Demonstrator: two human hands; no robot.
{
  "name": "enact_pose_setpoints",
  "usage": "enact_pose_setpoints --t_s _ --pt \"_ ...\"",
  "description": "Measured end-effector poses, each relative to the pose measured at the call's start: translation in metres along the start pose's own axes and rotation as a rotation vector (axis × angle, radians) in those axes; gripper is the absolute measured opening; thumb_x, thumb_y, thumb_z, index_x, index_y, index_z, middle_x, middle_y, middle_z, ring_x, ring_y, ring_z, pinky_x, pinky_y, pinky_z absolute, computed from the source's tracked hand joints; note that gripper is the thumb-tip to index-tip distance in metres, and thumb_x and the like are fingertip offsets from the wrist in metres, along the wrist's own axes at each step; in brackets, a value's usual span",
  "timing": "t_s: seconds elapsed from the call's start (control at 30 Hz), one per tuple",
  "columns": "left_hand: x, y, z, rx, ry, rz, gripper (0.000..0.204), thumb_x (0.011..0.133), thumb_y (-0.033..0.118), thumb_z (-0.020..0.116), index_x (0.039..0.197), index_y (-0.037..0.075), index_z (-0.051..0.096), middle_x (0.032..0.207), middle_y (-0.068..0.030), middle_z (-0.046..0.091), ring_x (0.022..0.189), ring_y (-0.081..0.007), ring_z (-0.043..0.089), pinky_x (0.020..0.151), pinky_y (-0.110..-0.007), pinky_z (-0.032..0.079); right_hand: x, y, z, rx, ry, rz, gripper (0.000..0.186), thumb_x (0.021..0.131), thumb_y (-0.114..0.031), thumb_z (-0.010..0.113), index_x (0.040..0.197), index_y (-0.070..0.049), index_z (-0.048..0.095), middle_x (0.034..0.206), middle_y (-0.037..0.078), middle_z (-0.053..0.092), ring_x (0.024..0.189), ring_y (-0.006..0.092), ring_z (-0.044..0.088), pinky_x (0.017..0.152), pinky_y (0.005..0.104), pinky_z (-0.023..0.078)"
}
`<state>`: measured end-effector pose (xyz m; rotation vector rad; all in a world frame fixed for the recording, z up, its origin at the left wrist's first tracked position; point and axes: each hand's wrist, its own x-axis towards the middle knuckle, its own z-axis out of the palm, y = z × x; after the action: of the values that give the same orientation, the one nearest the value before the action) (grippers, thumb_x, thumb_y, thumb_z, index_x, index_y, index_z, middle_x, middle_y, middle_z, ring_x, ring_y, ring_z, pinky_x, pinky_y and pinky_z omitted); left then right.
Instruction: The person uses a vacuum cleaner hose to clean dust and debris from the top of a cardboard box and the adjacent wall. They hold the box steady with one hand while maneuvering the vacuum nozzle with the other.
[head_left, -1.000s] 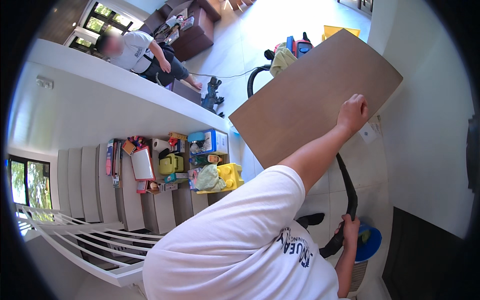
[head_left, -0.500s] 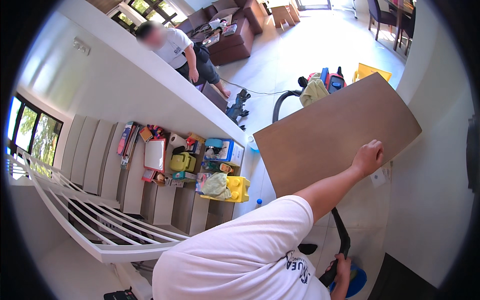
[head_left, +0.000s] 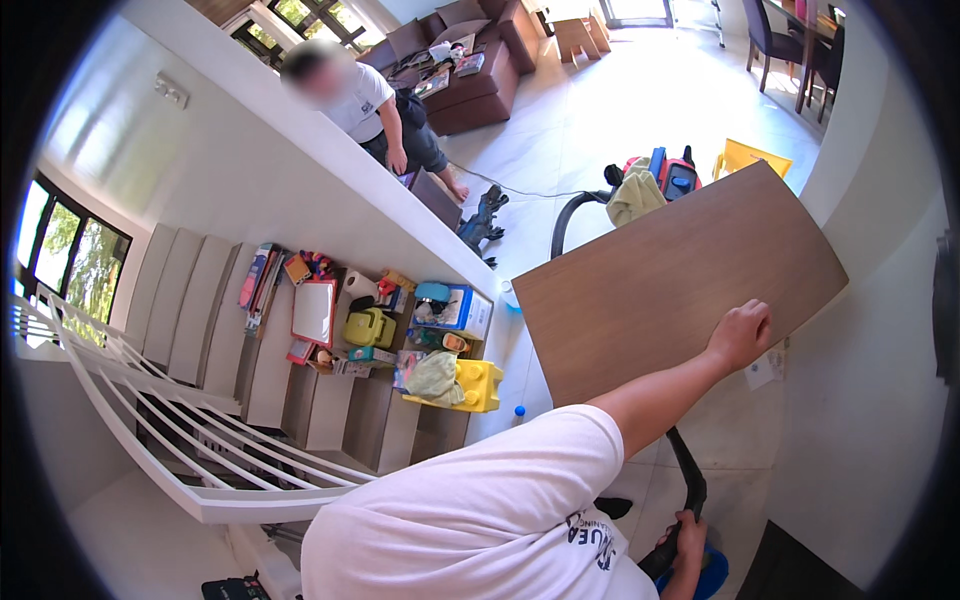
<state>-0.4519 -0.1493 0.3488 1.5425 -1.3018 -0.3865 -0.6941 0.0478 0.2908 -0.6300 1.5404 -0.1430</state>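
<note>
Board point(head_left: 650, 300), big, flat and brown, is right of the middle in the head view, with one corner near the white wall point(head_left: 880, 390) on the right. The left hand point(head_left: 741, 335) is over its near edge, balled up like a fist. I cannot tell if it pinches the board or just leans there. The right hand point(head_left: 688, 538) is wrapped around a black tube point(head_left: 690, 475), low down, just beside a blue bucket point(head_left: 716, 575). The tube's top end goes out of sight at the arm and board.

To do this well, I think the right hand should hold the tube snugly and tip it gently, so it does not bump the bucket. The left arm should stay soft and steady.

Watch the board's sharp corners, and the wall close by. Past the far edge sit a red and black machine point(head_left: 680, 178) with a green cloth point(head_left: 634, 195), a bent black hose point(head_left: 562, 225) and a yellow thing point(head_left: 755, 158). Wide pale floor point(head_left: 610, 110) stretches beyond them. Stairs point(head_left: 270, 390) full of boxes and toys are on the left, so swinging that way looks less good.
</note>
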Motion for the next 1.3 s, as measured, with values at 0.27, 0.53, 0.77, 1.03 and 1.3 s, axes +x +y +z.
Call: enact_pose_setpoints --t_s 0.27,0.53,0.77,1.03,1.3 --pt "-0.001 0.001 -0.002 0.0 0.019 0.019 0.004 0.073 0.006 0.053 0.076 0.003 0.051 0.076 -0.0151 0.054 0.071 -0.0336 0.056 0.063 -0.041 0.045 -0.001 -0.01 0.008 0.027 -0.028 -0.024 0.025 0.072 -0.019 0.055 0.086 -0.001 0.045 0.054 0.009 0.046 0.037 0.0231 0.049 0.036 0.0355 0.043" --pt "-0.001 0.0 -0.002 0.01 0.002 0.013 0.003 0.073 0.006 0.053 0.075 0.003 0.051 0.076 -0.0143 0.054 0.071 -0.0328 0.056 0.063 -0.041 0.045 -0.005 -0.019 0.018 -0.032 -0.011 -0.04 0.03 0.072 -0.023 0.055 0.088 -0.002 0.042 0.054 0.009 0.046 0.038 0.0224 0.049 0.035 0.0364 0.042" --pt "-0.002 -0.008 0.0 0.017 0.028 0.009 0.004 0.073 0.007 0.053 0.076 0.004 0.051 0.076 -0.0141 0.053 0.071 -0.0341 0.056 0.064 -0.042 0.045 -0.004 -0.025 0.02 0.032 0.064 -0.034 0.025 0.071 -0.019 0.057 0.083 -0.001 0.043 0.053 0.008 0.044 0.037 0.0213 0.046 0.035 0.0352 0.042" --pt "-0.003 -0.013 -0.002 0.002 0.003 0.005 0.007 0.073 0.011 0.053 0.075 0.005 0.051 0.08 -0.0133 0.054 0.073 -0.0323 0.056 0.067 -0.041 0.045 -0.009 -0.034 0.038 -0.026 0.125 -0.056 0.024 0.073 -0.021 0.055 0.084 0.0 0.049 0.055 0.008 0.047 0.04 0.0199 0.048 0.038 0.0322 0.042" --pt "-0.007 -0.012 0.008 0.051 -0.055 0.055 0.007 0.072 0.013 0.055 0.076 0.007 0.052 0.079 -0.0085 0.053 0.072 -0.0232 0.056 0.065 -0.035 0.044 -0.02 -0.08 0.099 -0.316 0.155 -0.194 0.03 0.079 -0.025 0.053 0.091 0.003 0.051 0.071 0.011 0.052 0.054 0.0204 0.051 0.049 0.0319 0.043"
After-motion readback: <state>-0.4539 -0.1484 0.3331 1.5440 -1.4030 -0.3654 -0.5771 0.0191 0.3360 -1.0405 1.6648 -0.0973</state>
